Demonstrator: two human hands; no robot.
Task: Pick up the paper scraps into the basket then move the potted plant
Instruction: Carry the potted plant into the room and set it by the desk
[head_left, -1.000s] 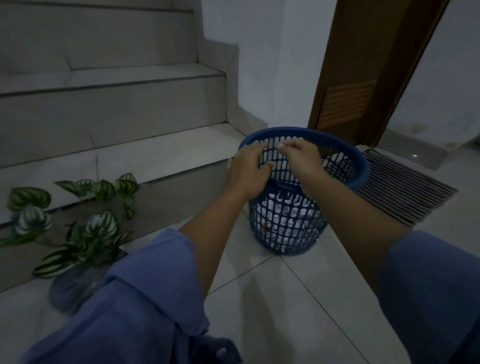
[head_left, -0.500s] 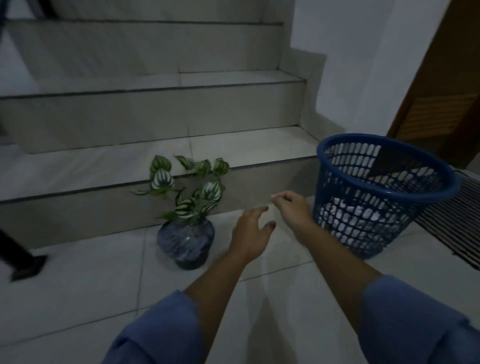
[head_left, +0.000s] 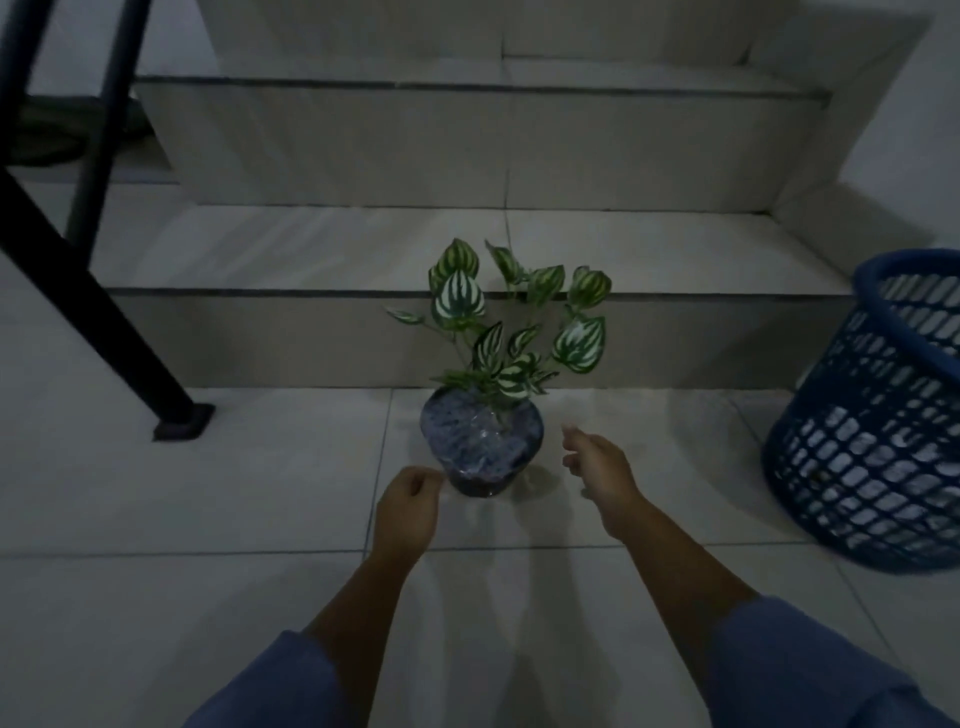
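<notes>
A potted plant (head_left: 483, 447) with striped green-and-white leaves stands in a dark round pot on the tiled floor, just in front of the lowest stair. My left hand (head_left: 408, 512) hovers just left of the pot's base with fingers curled loosely and nothing in it. My right hand (head_left: 597, 465) hangs just right of the pot, fingers apart, holding nothing. Neither hand touches the pot. The blue plastic basket (head_left: 878, 415) stands at the far right, with white paper scraps showing through its mesh.
Grey tiled stairs (head_left: 467, 249) rise behind the plant. A black metal frame leg (head_left: 104, 322) slants down to a foot on the floor at the left. A wall corner closes the upper right. Floor tiles lie between the plant and the basket.
My hands left the basket rim and swung left to either side of the plant pot. The view turned left, so the basket now sits at the right edge.
</notes>
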